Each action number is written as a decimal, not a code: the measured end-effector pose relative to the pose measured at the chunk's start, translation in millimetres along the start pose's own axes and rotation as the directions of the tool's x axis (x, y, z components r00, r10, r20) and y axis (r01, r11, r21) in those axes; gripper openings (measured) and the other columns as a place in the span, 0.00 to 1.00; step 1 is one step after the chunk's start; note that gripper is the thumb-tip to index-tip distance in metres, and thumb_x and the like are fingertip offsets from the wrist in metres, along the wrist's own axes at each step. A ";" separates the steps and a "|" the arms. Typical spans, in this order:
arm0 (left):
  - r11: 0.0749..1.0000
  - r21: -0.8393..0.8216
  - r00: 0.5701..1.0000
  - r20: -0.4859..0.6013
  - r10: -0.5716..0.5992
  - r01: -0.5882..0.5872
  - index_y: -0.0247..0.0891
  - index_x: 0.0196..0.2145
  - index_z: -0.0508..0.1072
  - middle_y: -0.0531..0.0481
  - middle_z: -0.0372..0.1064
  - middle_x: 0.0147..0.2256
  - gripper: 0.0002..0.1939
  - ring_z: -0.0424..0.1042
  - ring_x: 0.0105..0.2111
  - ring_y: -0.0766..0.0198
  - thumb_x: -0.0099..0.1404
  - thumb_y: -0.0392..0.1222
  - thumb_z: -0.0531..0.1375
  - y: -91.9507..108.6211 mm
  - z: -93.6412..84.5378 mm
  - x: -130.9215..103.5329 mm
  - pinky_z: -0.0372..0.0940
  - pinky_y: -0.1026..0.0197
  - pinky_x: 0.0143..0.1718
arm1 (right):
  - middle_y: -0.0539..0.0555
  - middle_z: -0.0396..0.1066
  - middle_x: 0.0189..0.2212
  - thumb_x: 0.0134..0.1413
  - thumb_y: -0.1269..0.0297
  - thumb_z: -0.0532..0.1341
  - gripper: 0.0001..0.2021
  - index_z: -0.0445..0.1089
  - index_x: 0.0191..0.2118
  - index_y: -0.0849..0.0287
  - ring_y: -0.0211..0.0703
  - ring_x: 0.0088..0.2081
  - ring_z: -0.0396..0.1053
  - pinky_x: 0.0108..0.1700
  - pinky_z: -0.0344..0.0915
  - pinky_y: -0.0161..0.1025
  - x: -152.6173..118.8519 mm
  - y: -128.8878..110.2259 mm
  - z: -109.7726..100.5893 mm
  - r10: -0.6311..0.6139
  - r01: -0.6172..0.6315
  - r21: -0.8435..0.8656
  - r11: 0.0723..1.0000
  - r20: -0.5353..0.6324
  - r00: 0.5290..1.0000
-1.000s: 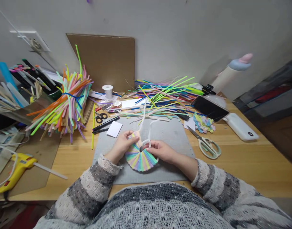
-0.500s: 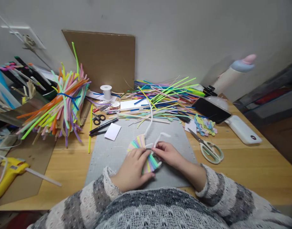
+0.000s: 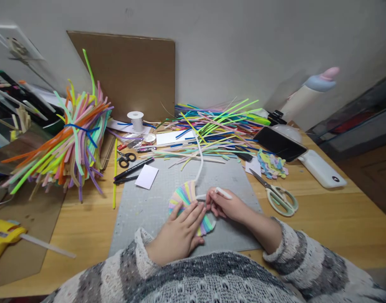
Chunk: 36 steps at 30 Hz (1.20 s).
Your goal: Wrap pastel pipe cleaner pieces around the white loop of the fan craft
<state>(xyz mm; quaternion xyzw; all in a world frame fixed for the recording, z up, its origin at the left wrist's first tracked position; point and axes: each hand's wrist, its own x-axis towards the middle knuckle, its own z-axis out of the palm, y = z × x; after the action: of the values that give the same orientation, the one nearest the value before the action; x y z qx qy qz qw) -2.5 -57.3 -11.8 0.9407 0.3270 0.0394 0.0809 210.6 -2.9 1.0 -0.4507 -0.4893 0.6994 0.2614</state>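
A curved fan of pastel pipe cleaners lies on the grey cutting mat, striped in yellow, green, blue, purple and peach. Across its middle rests my left hand, fingers stretched out flat, pressing it to the mat and hiding part of it. Just to the right, my right hand pinches a white pipe cleaner, whose end sticks out above the fingers. That strand runs left to the fan's inner edge. Another white pipe cleaner curves up from the fan's top toward the back.
Loose coloured pipe cleaners pile up at the back; a tied bundle stands left. Scissors, a phone and a white power bank lie right. Small black scissors and a yellow glue gun are left.
My right hand has bent the white pipe cleaner down and now grips it close. My left hand lies flatter over the fan. The view has shifted slightly.
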 end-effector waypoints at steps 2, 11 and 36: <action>0.999 -0.006 0.999 0.007 0.052 -0.052 0.35 0.67 0.39 0.46 0.40 0.67 0.34 0.40 0.67 0.59 0.71 0.54 0.41 -1.7 1.4 0.7 0.41 0.52 0.65 | 0.45 0.63 0.15 0.51 0.40 0.56 0.24 0.63 0.30 0.60 0.28 0.13 0.52 0.15 0.46 0.28 -0.5 0.7 -1.6 0.017 -0.017 0.009 1.000 0.003 1.000; 0.998 -0.049 0.999 0.007 0.051 -0.051 0.33 0.66 0.46 0.42 0.45 0.66 0.33 0.44 0.66 0.57 0.70 0.52 0.46 -1.8 3.2 2.3 0.46 0.52 0.65 | 0.47 0.60 0.18 0.55 0.41 0.53 0.24 0.57 0.23 0.58 0.30 0.16 0.51 0.18 0.44 0.31 -5.3 3.9 -9.9 0.052 -0.051 0.184 0.982 -0.001 0.999; 0.997 0.015 0.997 -0.030 0.077 -0.077 0.31 0.65 0.49 0.43 0.47 0.66 0.31 0.46 0.65 0.57 0.70 0.51 0.46 -2.5 2.8 1.3 0.44 0.54 0.65 | 0.47 0.61 0.20 0.58 0.48 0.49 0.17 0.62 0.34 0.58 0.36 0.19 0.58 0.23 0.55 0.35 -12.9 -5.6 -38.2 -0.070 -0.088 -0.484 0.871 -0.298 0.952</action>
<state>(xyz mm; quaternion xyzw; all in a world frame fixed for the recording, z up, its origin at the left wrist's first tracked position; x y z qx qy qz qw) -2.7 -54.8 -15.0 0.9525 0.2919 0.0544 0.0678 249.9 6.0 6.5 -0.6073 -0.6023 0.4748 0.2074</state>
